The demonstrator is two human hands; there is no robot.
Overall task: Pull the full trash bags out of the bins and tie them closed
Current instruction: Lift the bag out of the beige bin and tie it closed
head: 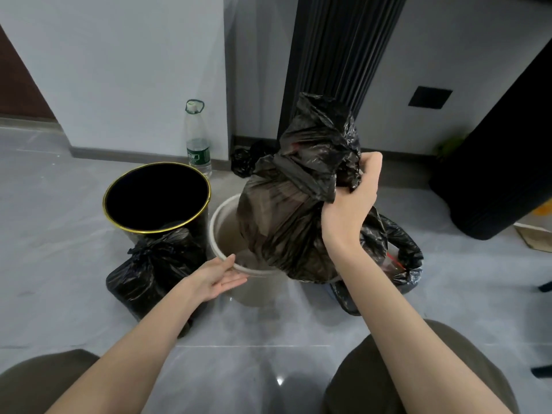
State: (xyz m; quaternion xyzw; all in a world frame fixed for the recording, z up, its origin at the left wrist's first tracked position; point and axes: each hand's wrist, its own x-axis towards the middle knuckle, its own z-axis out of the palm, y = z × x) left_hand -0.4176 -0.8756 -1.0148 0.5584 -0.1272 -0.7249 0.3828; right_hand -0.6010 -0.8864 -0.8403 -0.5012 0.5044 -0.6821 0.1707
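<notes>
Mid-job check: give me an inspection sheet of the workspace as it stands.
Surface: grey tiled floor, glossy.
Job's things: lifted bag largely out of white bin; black bin empty; tied bag on the floor beside it; lined bin at right not yet emptied; small bag by the white wall.
Clutter: plastic bottle by that wall; cardboard at right edge.
Grippers: left hand against the white bin's rim, fingers straight; right hand grips the lifted bag's neck.
Cables: nothing seen.
Surroundings: dark fluted column, black wall plate, dark cylinder at right.
</notes>
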